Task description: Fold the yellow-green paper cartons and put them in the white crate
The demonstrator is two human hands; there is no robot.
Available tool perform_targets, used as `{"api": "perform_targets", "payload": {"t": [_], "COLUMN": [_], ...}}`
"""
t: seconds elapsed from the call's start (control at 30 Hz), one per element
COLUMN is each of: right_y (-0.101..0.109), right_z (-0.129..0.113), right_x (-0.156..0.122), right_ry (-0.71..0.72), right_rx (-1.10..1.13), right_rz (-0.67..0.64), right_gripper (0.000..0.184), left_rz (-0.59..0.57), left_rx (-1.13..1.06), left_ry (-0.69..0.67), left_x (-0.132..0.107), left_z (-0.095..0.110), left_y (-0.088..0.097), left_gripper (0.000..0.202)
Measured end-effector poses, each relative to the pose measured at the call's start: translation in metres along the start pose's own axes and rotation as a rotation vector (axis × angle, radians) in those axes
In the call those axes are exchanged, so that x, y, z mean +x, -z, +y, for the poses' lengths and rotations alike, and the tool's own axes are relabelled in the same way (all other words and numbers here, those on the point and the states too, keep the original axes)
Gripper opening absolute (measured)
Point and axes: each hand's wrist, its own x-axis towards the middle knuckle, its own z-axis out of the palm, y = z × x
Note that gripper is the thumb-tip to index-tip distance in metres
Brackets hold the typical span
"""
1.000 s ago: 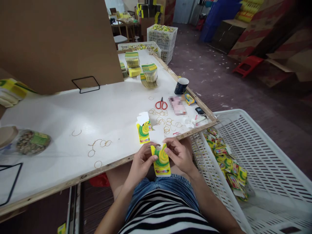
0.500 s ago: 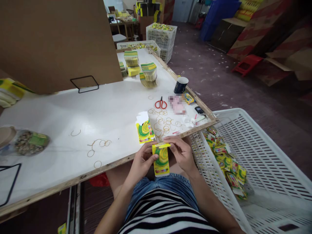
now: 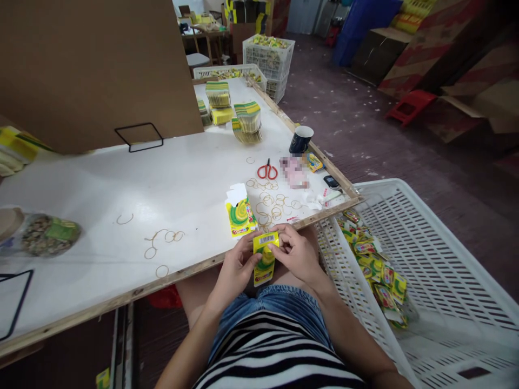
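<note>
I hold a small yellow-green carton (image 3: 265,259) above my lap at the table's near edge. My left hand (image 3: 235,268) grips its left side. My right hand (image 3: 298,253) pinches its top flap, which shows a barcode. A second carton (image 3: 239,211) of the same print, its white flaps open, lies on the white table (image 3: 121,183) just beyond my hands. Several rubber bands (image 3: 275,205) are scattered on the table near it.
A white plastic crate (image 3: 425,259) at my right holds several folded cartons (image 3: 377,259). Red scissors (image 3: 267,171), a dark cup (image 3: 300,140), stacks of flat cartons (image 3: 248,121), a jar (image 3: 44,235) and a big cardboard sheet (image 3: 97,70) stand on the table.
The held carton's white top flaps have been folded down, so the barcode flap now shows on top. Both hands stayed at the table's edge.
</note>
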Motion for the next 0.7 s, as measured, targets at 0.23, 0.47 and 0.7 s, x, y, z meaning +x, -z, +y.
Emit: {"api": "perform_targets", "payload": {"t": [0.23,0.47,0.7], "right_y": [-0.004,-0.005,-0.009], "right_z": [-0.008,-0.006,0.005], "right_x": [-0.002,0.001,-0.002], "right_ry": [0.022,0.001,0.073], "right_rx": [-0.124,-0.095,0.115], "right_rz": [-0.022,0.037,0.042], "right_gripper": [0.033,0.026,0.029], "left_rz": [0.06,0.073,0.097], "left_rx": [-0.06,0.007,-0.117], "left_ry": [-0.007,0.007,-0.014], "left_x": [0.002,0.001,-0.001], "left_z": [0.006,0.009,0.018], "left_y": [-0.003,0.001,0.002], "left_gripper": [0.045,0.044,0.045]}}
